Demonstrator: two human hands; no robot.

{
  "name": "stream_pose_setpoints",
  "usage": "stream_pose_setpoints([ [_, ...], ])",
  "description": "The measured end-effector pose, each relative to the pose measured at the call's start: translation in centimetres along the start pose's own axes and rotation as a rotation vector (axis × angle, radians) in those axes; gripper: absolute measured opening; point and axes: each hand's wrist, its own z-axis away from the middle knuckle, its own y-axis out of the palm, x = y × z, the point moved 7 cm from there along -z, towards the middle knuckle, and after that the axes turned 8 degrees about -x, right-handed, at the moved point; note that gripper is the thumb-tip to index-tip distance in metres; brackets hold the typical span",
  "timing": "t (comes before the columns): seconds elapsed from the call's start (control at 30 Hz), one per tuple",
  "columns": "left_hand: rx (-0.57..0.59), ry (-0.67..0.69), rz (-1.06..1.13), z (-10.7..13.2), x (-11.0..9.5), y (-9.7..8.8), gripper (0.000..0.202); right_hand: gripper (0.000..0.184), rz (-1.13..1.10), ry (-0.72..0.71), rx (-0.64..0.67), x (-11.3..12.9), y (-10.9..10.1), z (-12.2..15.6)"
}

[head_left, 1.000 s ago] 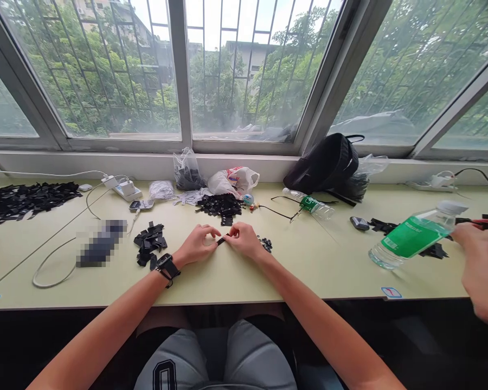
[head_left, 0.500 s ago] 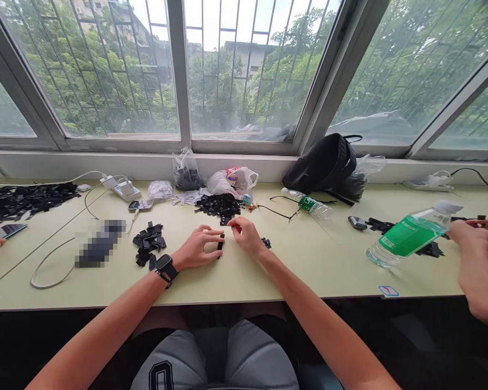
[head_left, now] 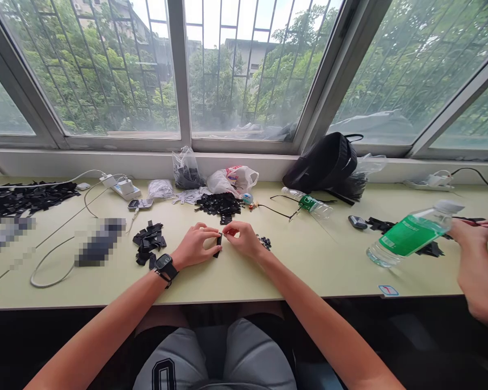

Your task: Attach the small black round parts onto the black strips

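Observation:
My left hand [head_left: 195, 246], with a black watch on its wrist, is closed on a small black strip [head_left: 217, 248], its fingers at the upper part and the thumb lower down. My right hand [head_left: 244, 238] has thumb and forefinger pinched together at the strip's upper end; whatever lies between these fingertips is too small to make out. Just right of that hand lies a small pile of dark, shiny bits [head_left: 265, 242], partly covered by it. A heap of small black pieces [head_left: 219, 205] lies beyond both hands. Black strips [head_left: 148, 242] are piled left of my left hand.
A clear bottle with a green label [head_left: 410, 235] stands tilted in view at the right, near another person's hand [head_left: 472, 238]. A second bottle [head_left: 307, 202] lies by a black bag [head_left: 323, 162]. Plastic bags [head_left: 232, 180], a power strip [head_left: 126, 188] and cables line the back.
My right hand has moved slightly down and left, bringing its pinched fingertips to the strip's upper end. The strip in my left hand has shifted slightly left. At far left, a blurred patch now covers the phone.

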Motion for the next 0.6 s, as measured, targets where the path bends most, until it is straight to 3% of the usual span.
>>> stream_pose_setpoints([
  [0.23,-0.012,0.001,-0.033,0.1,-0.2,-0.1,0.036,0.031,-0.057,-0.025,0.104,0.6,1.4,0.6],
  [0.6,-0.026,-0.01,-0.081,0.1,-0.2,-0.1,0.035,0.023,0.016,-0.063,0.14,1.0,2.0,0.9],
])
